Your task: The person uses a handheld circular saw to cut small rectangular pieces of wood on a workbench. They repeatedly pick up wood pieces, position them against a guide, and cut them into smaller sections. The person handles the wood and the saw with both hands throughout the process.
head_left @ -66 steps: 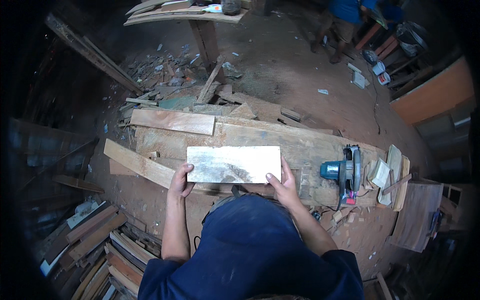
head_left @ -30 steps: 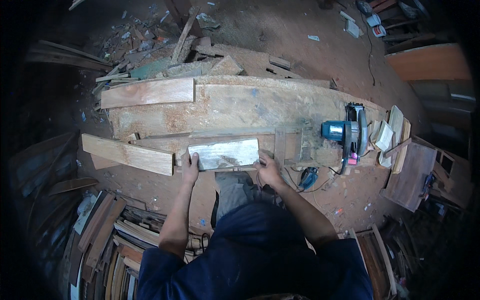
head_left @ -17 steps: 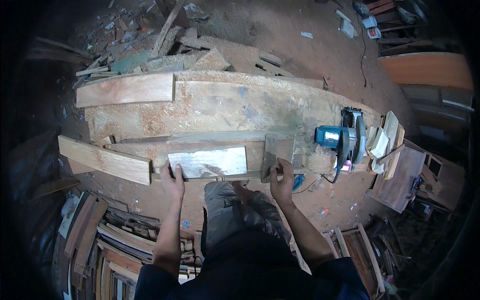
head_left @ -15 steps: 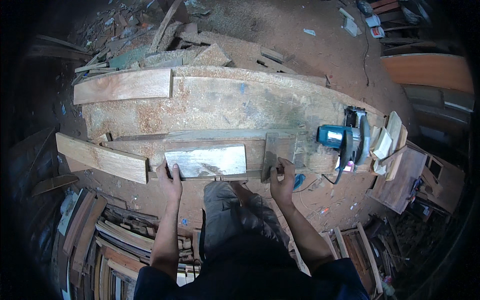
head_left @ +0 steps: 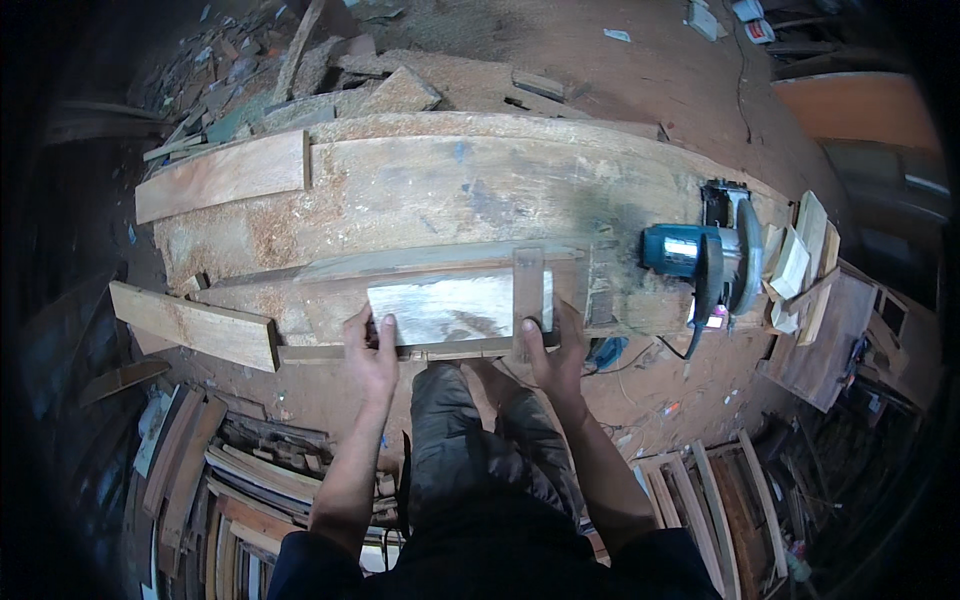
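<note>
A short board (head_left: 440, 308) with a whitish, dark-stained face lies along the near edge of the workbench. My left hand (head_left: 372, 358) is closed on its left end, thumb on the near corner. A narrow, darker wooden strip (head_left: 528, 290) lies crosswise over the board near its right end. My right hand (head_left: 562, 358) is closed at that end, thumb pressing the strip's near part and fingers round the far side. Whether those fingers also touch the board's end is hard to see.
A teal circular saw (head_left: 690, 252) stands on the workbench (head_left: 400, 190) at the right, beside offcuts (head_left: 795, 262). Two planks, one far (head_left: 225, 178) and one near (head_left: 195, 322), lie at the left. Stacked timber (head_left: 250, 480) fills the floor at lower left.
The whitish board has moved right along the bench with my left hand. The narrow strip, earlier beside its right end, now overlaps it, and my right hand has closed there.
</note>
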